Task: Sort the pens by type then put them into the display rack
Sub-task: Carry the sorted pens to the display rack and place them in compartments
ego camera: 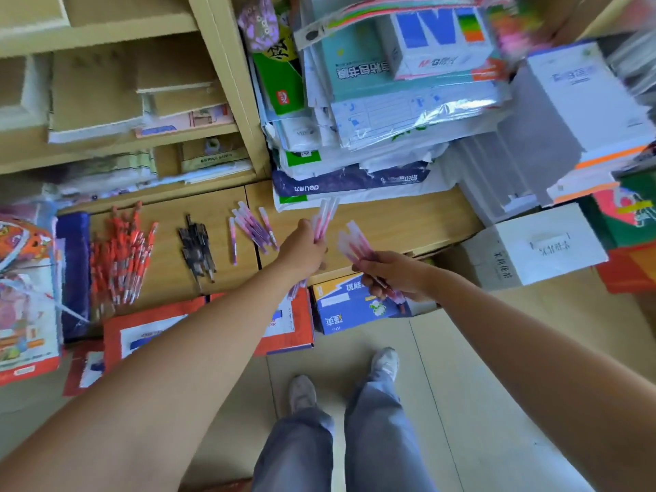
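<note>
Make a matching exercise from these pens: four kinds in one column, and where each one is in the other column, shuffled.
Pens
1. red pens
2. black pens
3. purple pens
4. pink pens

Places
A. held in the left hand and the right hand
B. leftmost pile on the counter
C. middle pile on the counter
D. rightmost pile on the counter, nearest the left hand

Pairs: 1-B, 2-C, 3-D, 4-A
</note>
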`<state>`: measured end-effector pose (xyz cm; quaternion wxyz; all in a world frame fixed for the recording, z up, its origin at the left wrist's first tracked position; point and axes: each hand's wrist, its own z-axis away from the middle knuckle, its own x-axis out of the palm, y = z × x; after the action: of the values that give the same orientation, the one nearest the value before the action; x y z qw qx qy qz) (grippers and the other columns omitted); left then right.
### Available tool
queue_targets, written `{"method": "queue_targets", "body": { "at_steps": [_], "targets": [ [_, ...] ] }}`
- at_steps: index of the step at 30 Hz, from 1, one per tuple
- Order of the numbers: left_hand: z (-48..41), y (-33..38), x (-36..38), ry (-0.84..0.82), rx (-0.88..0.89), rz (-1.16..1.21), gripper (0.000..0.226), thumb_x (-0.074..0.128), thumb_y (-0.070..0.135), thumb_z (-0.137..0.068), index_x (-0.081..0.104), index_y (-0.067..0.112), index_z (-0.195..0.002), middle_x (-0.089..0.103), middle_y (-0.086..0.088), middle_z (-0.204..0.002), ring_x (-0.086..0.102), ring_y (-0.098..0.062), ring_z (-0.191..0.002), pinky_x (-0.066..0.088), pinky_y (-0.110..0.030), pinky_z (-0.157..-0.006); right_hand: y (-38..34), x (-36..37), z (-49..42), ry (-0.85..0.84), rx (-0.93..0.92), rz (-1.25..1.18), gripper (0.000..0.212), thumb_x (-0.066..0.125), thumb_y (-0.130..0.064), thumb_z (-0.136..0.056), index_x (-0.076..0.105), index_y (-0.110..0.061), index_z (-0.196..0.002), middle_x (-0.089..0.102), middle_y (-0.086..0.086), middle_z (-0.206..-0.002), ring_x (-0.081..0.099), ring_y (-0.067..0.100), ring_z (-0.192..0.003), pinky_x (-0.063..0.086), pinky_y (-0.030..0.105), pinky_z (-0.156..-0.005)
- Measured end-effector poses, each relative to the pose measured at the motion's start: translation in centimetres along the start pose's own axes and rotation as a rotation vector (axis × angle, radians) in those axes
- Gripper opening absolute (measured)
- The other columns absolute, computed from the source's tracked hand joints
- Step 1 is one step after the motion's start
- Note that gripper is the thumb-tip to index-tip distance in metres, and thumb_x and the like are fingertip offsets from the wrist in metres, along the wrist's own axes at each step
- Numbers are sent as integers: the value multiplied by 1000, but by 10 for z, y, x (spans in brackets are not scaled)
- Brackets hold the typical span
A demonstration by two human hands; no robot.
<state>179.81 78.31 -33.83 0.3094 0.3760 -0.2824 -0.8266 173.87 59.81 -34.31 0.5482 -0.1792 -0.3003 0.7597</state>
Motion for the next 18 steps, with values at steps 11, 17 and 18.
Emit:
{"method": "queue_targets", "body": {
  "at_steps": [11, 17, 18],
  "targets": [
    [10, 154, 128, -106, 62, -71, 31, 47, 22, -97, 46, 1, -120, 61, -16, -90, 60, -28, -76, 48, -36, -73, 42, -134, 131, 313, -94, -141, 39, 45, -53, -96, 48, -19, -76, 40, -4, -58, 28, 10, -40, 15, 18, -34],
    [12, 254, 225, -135, 86, -5, 6, 45, 14, -98, 48, 10, -96, 53, -3, -65, 50, -13, -52, 42, -23, -48, 78, -242, 191, 425, 0, -250, 46, 36, -58, -96, 42, -19, -74, 33, -2, -54, 22, 12, -42, 14, 20, -39],
    [12, 269, 239, -139, 90, 15, 5, 45, 13, -98, 46, 10, -94, 52, -3, -65, 48, -13, -51, 42, -21, -45, 82, -259, 200, 448, 20, -265, 44, 37, -57, -96, 43, -18, -76, 34, -3, -55, 23, 11, -43, 15, 21, -39]
  ]
}}
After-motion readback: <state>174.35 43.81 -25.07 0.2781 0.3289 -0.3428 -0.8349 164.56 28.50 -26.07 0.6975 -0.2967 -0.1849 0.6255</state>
